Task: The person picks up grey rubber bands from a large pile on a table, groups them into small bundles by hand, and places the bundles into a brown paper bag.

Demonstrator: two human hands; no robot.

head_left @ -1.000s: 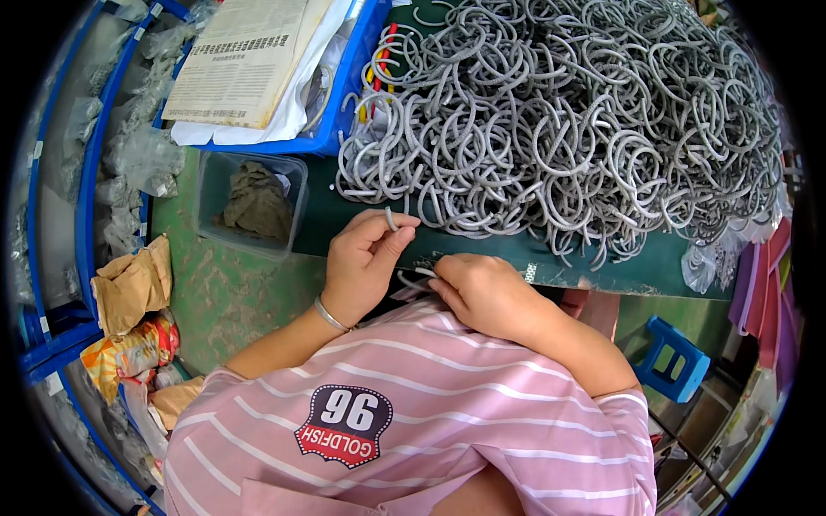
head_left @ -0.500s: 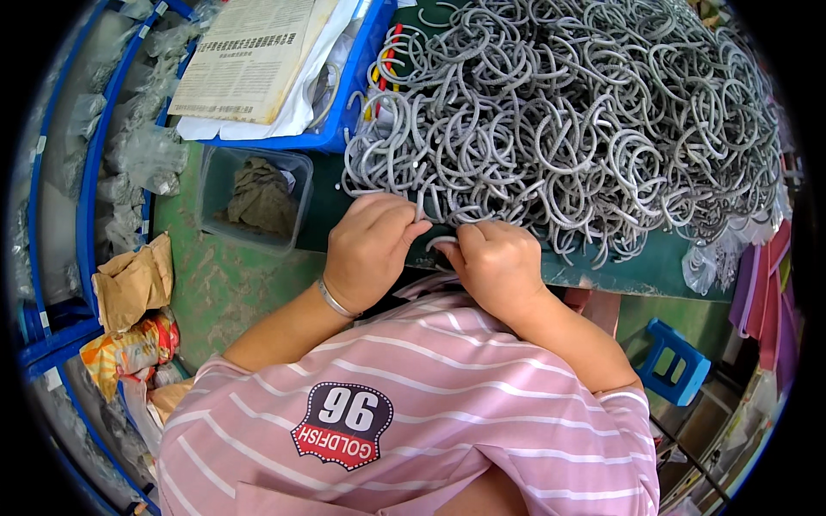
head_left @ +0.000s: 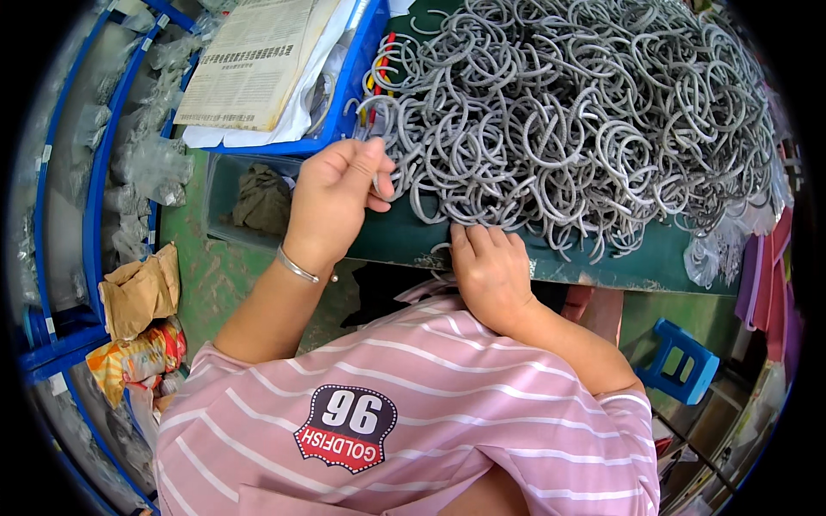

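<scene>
Apparently at a picking step, the half-curled left hand [head_left: 334, 196] and bent-fingered right hand [head_left: 492, 277], both grips unclear, have heaped grey C-shaped rings [head_left: 568, 120] just beyond them, likely calling for a one-piece pinch.

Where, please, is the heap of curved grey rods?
In the head view, the heap lies at upper right, past the right hand, beside the blue bin.

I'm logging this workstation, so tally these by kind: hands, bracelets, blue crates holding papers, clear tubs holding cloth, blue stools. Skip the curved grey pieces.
Left hand and right hand: 2
Bracelet: 1
Blue crate: 1
Clear tub: 1
Blue stool: 1
Total: 6
</scene>
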